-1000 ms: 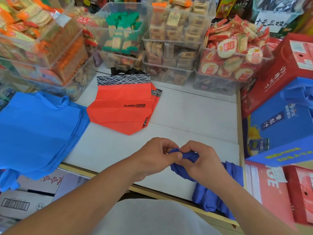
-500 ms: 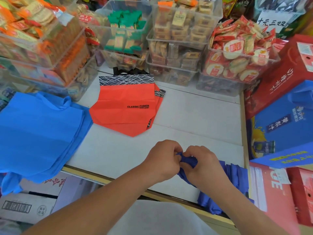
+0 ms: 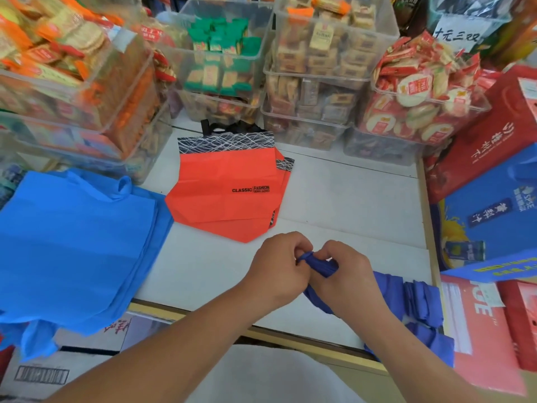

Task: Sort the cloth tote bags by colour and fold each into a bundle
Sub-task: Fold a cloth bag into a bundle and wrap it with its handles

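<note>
Near the front edge of the white counter [image 3: 348,205], my left hand [image 3: 279,267] and my right hand [image 3: 348,276] both grip a dark blue tote bag [image 3: 406,298], pinching a bunched strip of it between them. The rest of that bag trails right and hangs over the counter's edge. A stack of orange tote bags [image 3: 226,196] with black patterned tops lies flat at the counter's middle. A pile of light blue tote bags [image 3: 72,245] lies at the left, draping over the edge.
Clear plastic bins of packaged snacks [image 3: 319,68] line the back and left of the counter. Red and blue gift boxes [image 3: 494,175] stand along the right side. Cardboard boxes [image 3: 43,370] sit below at the left.
Both hands have stayed together on the dark blue bag, working its bunched strip; more of the fabric has been gathered between the fingers. The other piles have not moved.
</note>
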